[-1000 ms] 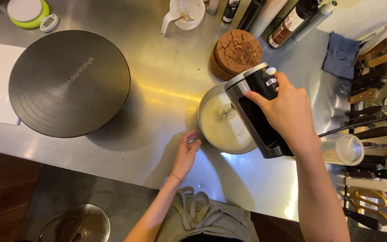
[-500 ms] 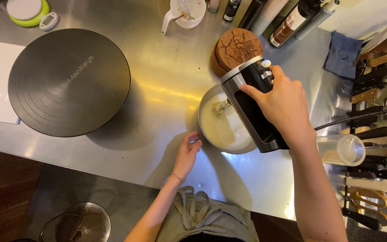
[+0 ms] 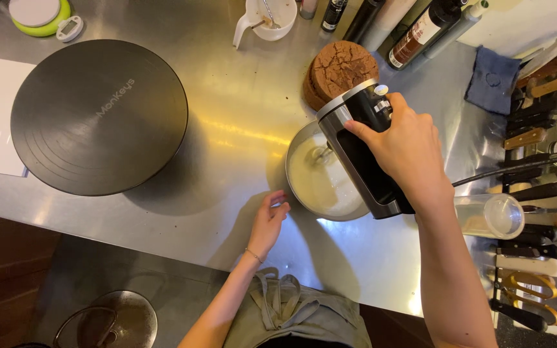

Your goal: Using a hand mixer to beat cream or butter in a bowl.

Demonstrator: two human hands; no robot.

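One black-and-silver hand mixer (image 3: 363,151) hangs over a metal bowl of pale cream (image 3: 320,177) on the steel table (image 3: 227,116), right hand (image 3: 407,148) clamped on its handle. Left hand (image 3: 269,222) rests beside the bowl, fingers loosely apart, empty.

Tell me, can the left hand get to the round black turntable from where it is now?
Probably yes. The left hand rests on bare steel counter beside the mixing bowl, holding nothing, and nothing stands between it and the black turntable.
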